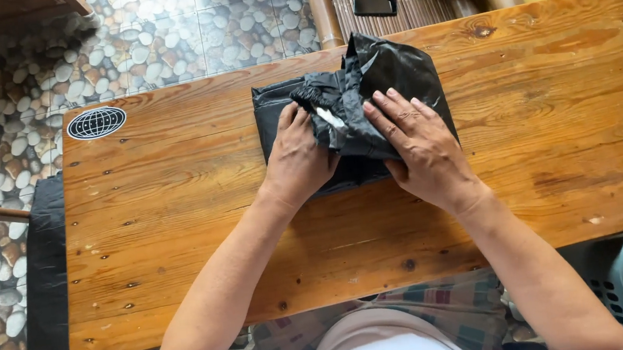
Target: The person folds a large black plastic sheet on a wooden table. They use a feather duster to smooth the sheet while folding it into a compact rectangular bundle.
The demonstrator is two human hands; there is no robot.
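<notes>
1. While both hands bear on the black garment (386, 74), I note my left hand (296, 157) curls its fingers (288, 117) into the fabric; my right hand (422, 144) lies flat, fingers (391, 112) spread.
2. Advice: hold the fold flat and keep its edges aligned.
3. Garment: glossy, crumpled, partly folded, lying mid-way along the wooden surface (176, 212) at its far edge.

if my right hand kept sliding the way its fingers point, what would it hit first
The right hand lies flat on the black garment, fingers pointing up and left. It would first meet the bunched fold with the white tag, then probably the left hand beside it.
</notes>
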